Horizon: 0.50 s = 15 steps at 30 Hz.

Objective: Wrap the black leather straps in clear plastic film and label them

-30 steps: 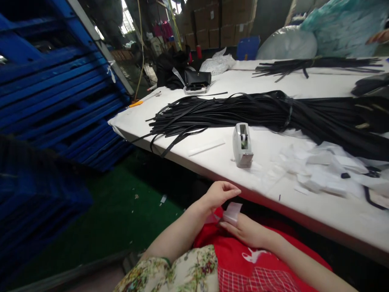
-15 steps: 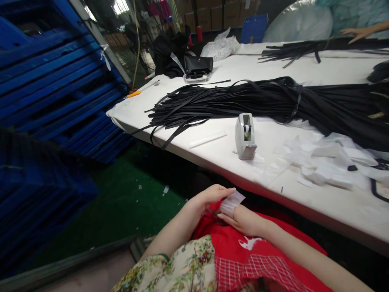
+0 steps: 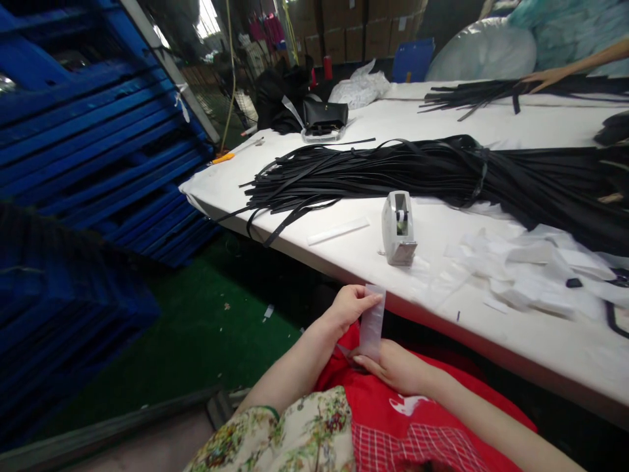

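Observation:
A translucent whitish strip (image 3: 372, 324), perhaps thin plastic or paper, stands upright between my two hands over my lap. My left hand (image 3: 350, 303) pinches its upper end between thumb and fingers. Lower down, my right hand (image 3: 396, 364) has the bottom end between thumb and fingers, some of which are hidden behind the strip. Close ahead on the white table (image 3: 339, 249) stands a grey-white tape dispenser (image 3: 399, 229). Left of the dispenser lies a flat white strip (image 3: 339, 231).
Long black straps (image 3: 393, 167) lie bundled across the table. Crumpled white sheets (image 3: 535, 269) are heaped at the right. A black bag (image 3: 324, 117) and an orange-handled tool (image 3: 223, 158) lie farther off. Another person's hand (image 3: 545, 80) touches more straps. Blue pallets (image 3: 98, 151) stand left.
My left hand has risen with the strip's upper end, so the strip now stands taller and straighter. My right hand stays low. The other person's hand has moved left onto the far straps.

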### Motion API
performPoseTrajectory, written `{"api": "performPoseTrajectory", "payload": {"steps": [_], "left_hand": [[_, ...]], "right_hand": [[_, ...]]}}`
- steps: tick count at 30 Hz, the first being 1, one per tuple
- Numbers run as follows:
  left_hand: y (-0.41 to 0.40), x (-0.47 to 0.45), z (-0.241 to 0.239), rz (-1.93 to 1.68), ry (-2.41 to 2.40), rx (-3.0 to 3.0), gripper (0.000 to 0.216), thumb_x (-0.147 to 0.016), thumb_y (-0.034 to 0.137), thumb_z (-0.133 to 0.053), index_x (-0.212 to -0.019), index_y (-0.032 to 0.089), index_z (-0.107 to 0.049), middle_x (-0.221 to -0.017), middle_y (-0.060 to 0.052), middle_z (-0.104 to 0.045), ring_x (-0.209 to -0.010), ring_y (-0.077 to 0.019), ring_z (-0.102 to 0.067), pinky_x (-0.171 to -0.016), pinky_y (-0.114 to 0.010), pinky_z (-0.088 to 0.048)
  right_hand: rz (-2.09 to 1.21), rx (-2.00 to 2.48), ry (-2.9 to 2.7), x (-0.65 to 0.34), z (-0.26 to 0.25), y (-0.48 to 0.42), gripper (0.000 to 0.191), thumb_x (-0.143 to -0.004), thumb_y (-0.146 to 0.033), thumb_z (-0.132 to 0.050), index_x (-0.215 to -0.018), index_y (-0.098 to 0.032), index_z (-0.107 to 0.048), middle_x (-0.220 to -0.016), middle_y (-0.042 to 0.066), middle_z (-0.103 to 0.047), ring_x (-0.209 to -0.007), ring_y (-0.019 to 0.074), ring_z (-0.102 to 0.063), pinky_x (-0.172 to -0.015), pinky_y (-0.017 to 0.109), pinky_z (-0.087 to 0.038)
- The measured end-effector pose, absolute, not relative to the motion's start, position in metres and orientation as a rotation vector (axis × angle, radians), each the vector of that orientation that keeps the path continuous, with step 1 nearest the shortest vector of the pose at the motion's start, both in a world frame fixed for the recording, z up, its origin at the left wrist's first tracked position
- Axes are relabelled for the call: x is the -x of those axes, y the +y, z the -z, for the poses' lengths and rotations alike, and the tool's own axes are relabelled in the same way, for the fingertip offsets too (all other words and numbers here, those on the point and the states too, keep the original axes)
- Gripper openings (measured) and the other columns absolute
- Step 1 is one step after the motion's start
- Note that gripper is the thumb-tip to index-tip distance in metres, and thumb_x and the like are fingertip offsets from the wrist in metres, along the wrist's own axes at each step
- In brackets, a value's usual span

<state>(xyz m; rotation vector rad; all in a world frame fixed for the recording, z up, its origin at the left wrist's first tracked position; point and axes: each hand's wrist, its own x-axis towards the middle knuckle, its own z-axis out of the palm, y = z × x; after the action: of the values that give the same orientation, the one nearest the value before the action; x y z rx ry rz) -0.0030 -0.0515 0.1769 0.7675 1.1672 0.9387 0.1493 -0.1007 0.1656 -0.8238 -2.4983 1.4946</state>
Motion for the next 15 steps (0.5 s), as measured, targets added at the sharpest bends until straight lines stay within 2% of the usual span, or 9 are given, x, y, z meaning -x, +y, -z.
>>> {"api": "performPoseTrajectory", "payload": {"steps": [9, 13, 15], "left_hand": [[-0.056, 0.004, -0.196, -1.041, 1.165, -0.728, 0.048, -0.044, 0.049, -0.091, -0.056, 0.011, -0.065, -0.055, -0.001, -0.063, -0.052, -0.0096, -0.052, -0.055, -0.023, -0.040], [-0.057, 0.003, -0.202, -1.067, 1.165, -0.736, 0.048, -0.043, 0.047, -0.092, -0.053, 0.012, -0.060, -0.054, -0.001, -0.062, -0.050, -0.0088, -0.051, -0.052, -0.023, -0.039], [-0.057, 0.002, -0.203, -1.078, 1.183, -0.762, 0.049, -0.043, 0.045, -0.093, -0.052, 0.013, -0.058, -0.054, -0.001, -0.061, -0.050, -0.0088, -0.051, -0.050, -0.022, -0.038]], "right_hand": [[-1.615, 0.863, -2.415, -0.147, -0.170, -0.102, 0.033, -0.101, -0.037, -0.039, -0.095, -0.022, -0.067, -0.089, 0.003, -0.071, -0.079, 0.0181, -0.065, -0.076, 0.028, -0.049], [-1.582, 1.008, -2.273, -0.147, -0.168, -0.099, 0.023, -0.092, -0.038, -0.056, -0.091, -0.019, -0.069, -0.091, 0.005, -0.074, -0.081, 0.0218, -0.066, -0.079, 0.032, -0.051], [-1.544, 1.072, -2.149, -0.148, -0.165, -0.094, 0.026, -0.088, -0.041, -0.062, -0.093, -0.018, -0.070, -0.097, 0.008, -0.074, -0.087, 0.0252, -0.066, -0.084, 0.036, -0.051]]}}
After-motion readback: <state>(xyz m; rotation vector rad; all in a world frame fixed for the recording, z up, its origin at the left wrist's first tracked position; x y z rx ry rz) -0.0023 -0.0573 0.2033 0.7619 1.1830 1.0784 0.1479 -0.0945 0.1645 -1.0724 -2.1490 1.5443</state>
